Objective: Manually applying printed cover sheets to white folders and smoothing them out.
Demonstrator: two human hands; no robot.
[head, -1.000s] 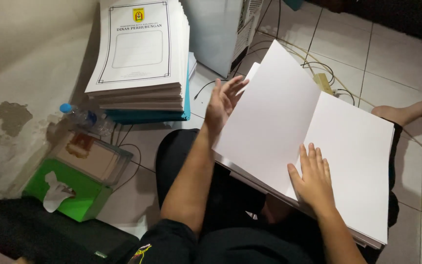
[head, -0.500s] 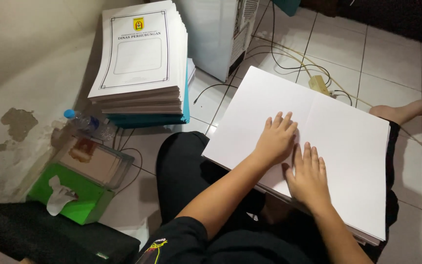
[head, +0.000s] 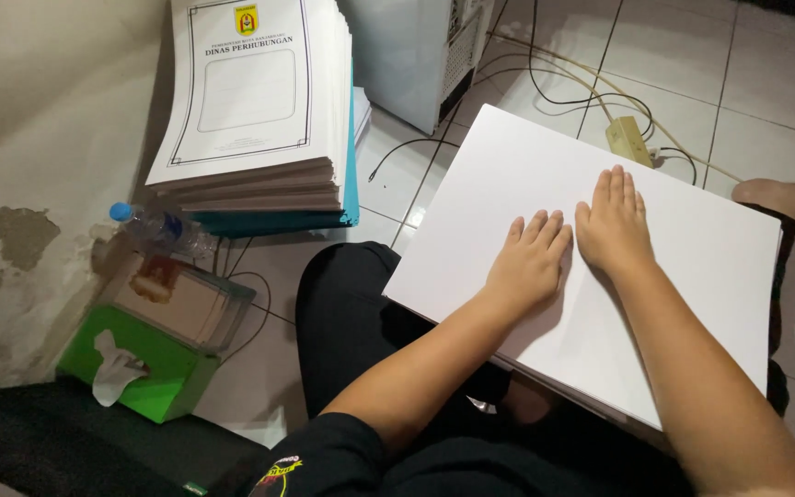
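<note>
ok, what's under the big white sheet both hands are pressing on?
Under the white sheet the edges of more white sheets show, resting on the person's lap. Left hand and right hand lie flat on top. How deep the pile goes is hidden.

You are looking down at a floor of large pale square tiles with dark grout lines (head: 766,83), lit evenly from above. At your left rises a cream plastered wall with patches of peeled, stained paint (head: 11,230). Against it lie a clear plastic water bottle with a blue cap (head: 154,225), a see-through plastic box (head: 186,304) and a green tissue box with a white tissue sticking out (head: 140,368). A tall stack of printed white sheets on a teal folder (head: 259,110) stands just beside a white computer tower case (head: 416,55). Thin black cables and a beige power strip (head: 627,140) trail across the tiles.
</note>
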